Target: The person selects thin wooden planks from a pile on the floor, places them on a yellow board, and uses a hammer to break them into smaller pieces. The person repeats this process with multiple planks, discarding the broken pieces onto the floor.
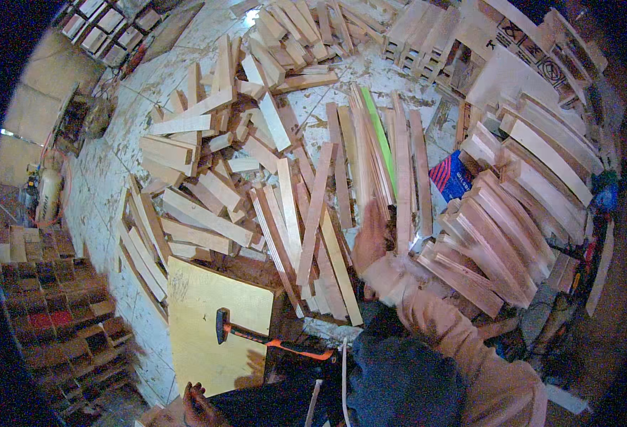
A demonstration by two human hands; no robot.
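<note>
My left hand is loosely spread at the lower edge, beside a yellow panel with a claw hammer lying across it. Farther out, my right hand is at the near ends of the thin wooden strips, beside a green strip; blur keeps me from telling whether it grips one. Beyond lie heaped wooden offcuts.

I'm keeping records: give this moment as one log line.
right hand: at wood strips, grip unclear | left hand: near yellow board | hammer: head over board
</note>
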